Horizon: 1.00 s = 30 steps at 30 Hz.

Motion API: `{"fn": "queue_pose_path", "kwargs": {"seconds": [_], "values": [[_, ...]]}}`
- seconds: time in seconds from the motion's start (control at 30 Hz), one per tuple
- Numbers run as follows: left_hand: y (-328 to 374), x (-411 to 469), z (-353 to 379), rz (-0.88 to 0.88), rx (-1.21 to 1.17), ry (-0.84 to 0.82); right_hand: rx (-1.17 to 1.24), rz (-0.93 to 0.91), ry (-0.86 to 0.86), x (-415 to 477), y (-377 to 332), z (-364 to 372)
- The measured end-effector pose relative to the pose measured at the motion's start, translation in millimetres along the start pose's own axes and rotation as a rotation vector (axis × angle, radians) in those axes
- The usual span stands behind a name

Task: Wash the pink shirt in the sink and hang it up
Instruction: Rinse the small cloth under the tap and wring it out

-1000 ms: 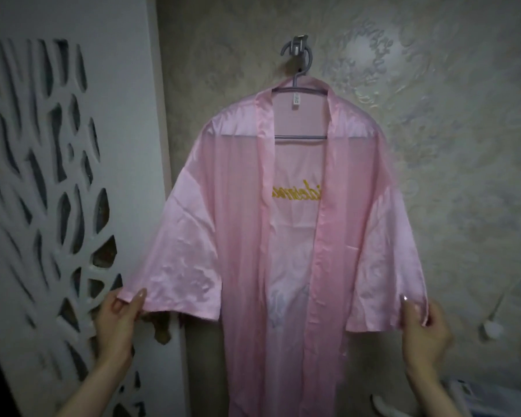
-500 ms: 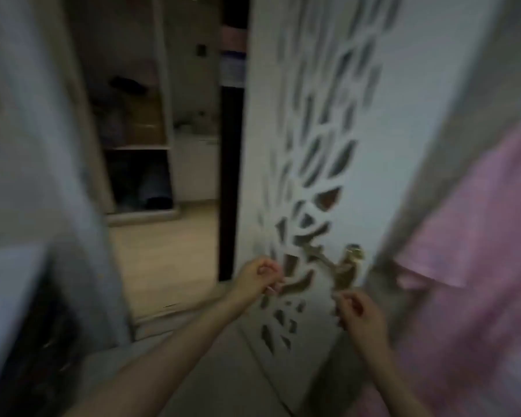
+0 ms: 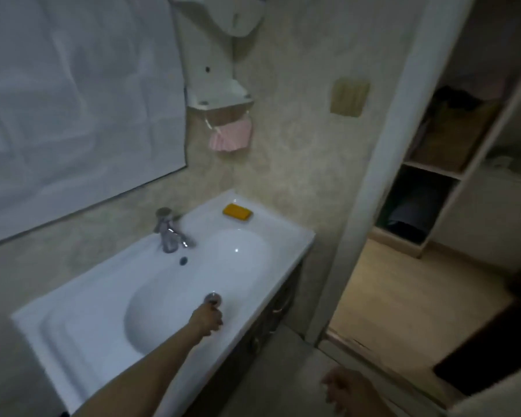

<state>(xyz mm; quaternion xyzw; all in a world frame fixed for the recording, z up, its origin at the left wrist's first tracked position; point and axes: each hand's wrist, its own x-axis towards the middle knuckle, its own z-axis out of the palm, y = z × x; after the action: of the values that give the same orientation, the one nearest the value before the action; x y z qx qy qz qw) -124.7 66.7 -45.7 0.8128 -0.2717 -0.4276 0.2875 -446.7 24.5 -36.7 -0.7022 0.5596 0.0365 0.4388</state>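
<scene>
The white sink [image 3: 82, 335] fills the lower left, and its basin holds no cloth. The pink shirt is out of view. My left arm reaches into the basin. My left hand [image 3: 207, 319] has its fingers curled down onto the near edge of the metal drain stopper [image 3: 213, 297]. My right hand [image 3: 343, 392] hangs blurred at the bottom right over the floor, with spread fingers that hold nothing.
A chrome faucet [image 3: 170, 233] stands behind the basin, and a yellow soap bar [image 3: 237, 212] lies on the sink's far corner. A pink face mask [image 3: 230, 135] hangs under a white wall shelf [image 3: 218, 99]. To the right are a white door frame [image 3: 370, 182] and a doorway onto shelves [image 3: 433, 164].
My view has swung from the hanging pink shirt, past the door, to the sink. Both hands have let go of the shirt's sleeves. My left hand now reaches down to the drain stopper.
</scene>
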Motion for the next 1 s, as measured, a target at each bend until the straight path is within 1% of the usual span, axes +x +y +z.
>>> {"fn": "queue_pose_path", "kwargs": {"seconds": [0.03, 0.07, 0.1, 0.27, 0.3, 0.33, 0.43, 0.5, 0.53, 0.57, 0.63, 0.7, 0.73, 0.77, 0.83, 0.93, 1.0], "values": [[-11, 10, -12, -0.047, 0.005, -0.022, 0.017, -0.006, -0.038, 20, -15, 4], [-19, 17, -22, -0.085, -0.001, -0.035, 0.024, -0.034, -0.032, 42, -22, 6], [-28, 25, -30, -0.112, -0.013, -0.036, 0.012, -0.044, -0.075, 60, -38, 6], [-56, 55, -49, -0.211, -0.078, 0.049, -0.13, -0.251, -0.245, 160, -89, 23], [-59, 63, -52, -0.221, -0.096, 0.104, -0.158, -0.272, -0.271, 181, -96, 27], [-58, 71, -60, -0.218, -0.098, 0.202, -0.186, -0.295, -0.29, 200, -106, 30], [-33, 106, -101, -0.149, -0.136, 0.575, -0.227, -0.34, -0.367, 253, -149, 39], [-3, 133, -136, -0.103, -0.278, 0.743, -0.175, -0.369, -0.421, 282, -179, 42], [12, 148, -154, -0.105, -0.379, 0.771, -0.105, -0.367, -0.447, 296, -196, 42], [24, 163, -170, -0.113, -0.461, 0.764, -0.007, -0.33, -0.483, 310, -212, 44], [47, 186, -191, -0.117, -0.515, 0.713, 0.244, -0.144, -0.607, 338, -248, 52], [63, 204, -202, -0.124, -0.442, 0.669, 0.518, 0.077, -0.728, 366, -283, 70], [67, 210, -205, -0.149, -0.376, 0.641, 0.616, 0.152, -0.765, 376, -300, 80], [67, 217, -206, -0.173, -0.304, 0.594, 0.655, 0.21, -0.783, 383, -313, 89], [62, 228, -203, -0.202, -0.254, 0.507, 0.692, 0.332, -0.79, 394, -331, 108], [52, 243, -205, -0.197, -0.208, 0.582, 0.685, 0.41, -0.797, 407, -354, 132], [52, 249, -214, -0.167, -0.187, 0.605, 0.68, 0.437, -0.793, 417, -366, 148]]}}
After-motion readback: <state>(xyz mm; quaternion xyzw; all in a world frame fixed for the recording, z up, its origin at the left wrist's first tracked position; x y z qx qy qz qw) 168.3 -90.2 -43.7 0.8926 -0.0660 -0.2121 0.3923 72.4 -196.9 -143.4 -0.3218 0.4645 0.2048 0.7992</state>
